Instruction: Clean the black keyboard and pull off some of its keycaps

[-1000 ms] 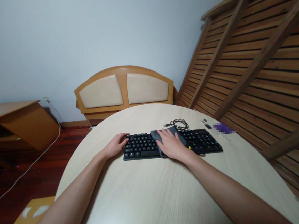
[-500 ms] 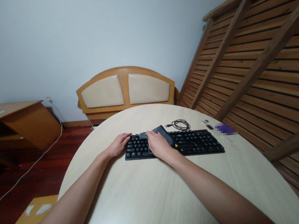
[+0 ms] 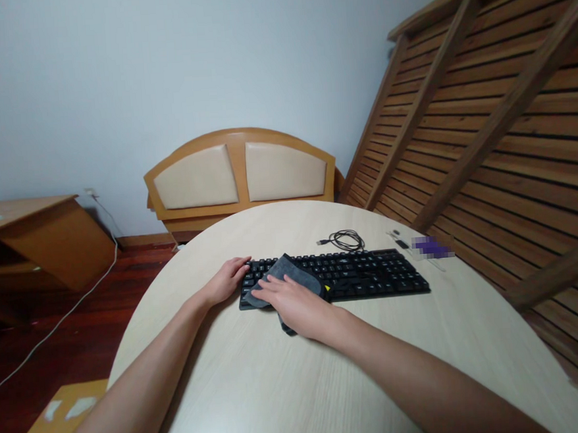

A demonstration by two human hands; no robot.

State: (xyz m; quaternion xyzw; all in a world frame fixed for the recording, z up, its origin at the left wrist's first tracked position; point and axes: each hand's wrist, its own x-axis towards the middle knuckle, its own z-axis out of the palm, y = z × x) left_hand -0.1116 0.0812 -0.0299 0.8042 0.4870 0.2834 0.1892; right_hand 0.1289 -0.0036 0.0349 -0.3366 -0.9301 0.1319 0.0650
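A black keyboard (image 3: 372, 274) lies on the round table, and a dark grey cloth (image 3: 293, 271) is spread over its left part. My right hand (image 3: 295, 305) rests flat on the cloth with its fingers stretched out and slightly apart, pressing it on the keys. One corner of the cloth hangs past the keyboard's near edge, below the hand. At the keyboard's left end, my left hand (image 3: 224, 282) grips the edge, fingertips at the far left corner. A small yellow mark (image 3: 328, 288) shows beside the right wrist.
A coiled black USB cable (image 3: 347, 241) lies behind the keyboard on the pale round table (image 3: 242, 391). To the right are a purple blurred item (image 3: 432, 247) and small pieces. Wooden slats (image 3: 501, 136) lean at the right; a headboard (image 3: 238, 135) stands behind.
My right hand has moved left and nearer to me, carrying the cloth with it. Its fingers now lie flatter on the cloth. My left hand stays at the keyboard's left end.
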